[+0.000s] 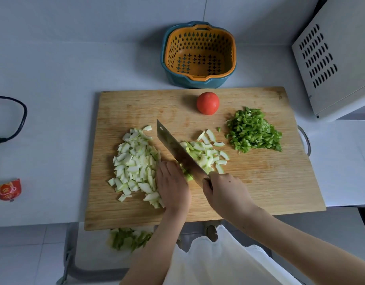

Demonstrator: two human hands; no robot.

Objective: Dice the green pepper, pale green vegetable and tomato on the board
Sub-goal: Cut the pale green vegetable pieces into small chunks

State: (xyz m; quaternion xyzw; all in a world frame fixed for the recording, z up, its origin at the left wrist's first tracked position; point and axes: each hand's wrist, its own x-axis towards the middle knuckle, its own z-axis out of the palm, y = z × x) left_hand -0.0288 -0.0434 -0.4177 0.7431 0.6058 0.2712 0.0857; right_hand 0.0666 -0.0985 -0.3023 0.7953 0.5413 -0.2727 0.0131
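A wooden cutting board (259, 182) lies on the white counter. My right hand (224, 192) grips the handle of a cleaver (177, 149) whose blade points away to the upper left. My left hand (171, 186) lies flat with straight fingers, pressing the pale green vegetable pieces (136, 161) on the left side of the blade. A smaller heap of pale green pieces (206, 155) lies right of the blade. Diced green pepper (253, 130) is piled at the right. A whole red tomato (208, 103) stands at the board's far edge.
An orange strainer basket in a teal bowl (199, 56) stands behind the board. A white appliance (338, 58) fills the right back corner. A black cable (12, 120) and a small red packet (8, 189) lie at left. Green scraps sit in a bin (128, 239) below the counter.
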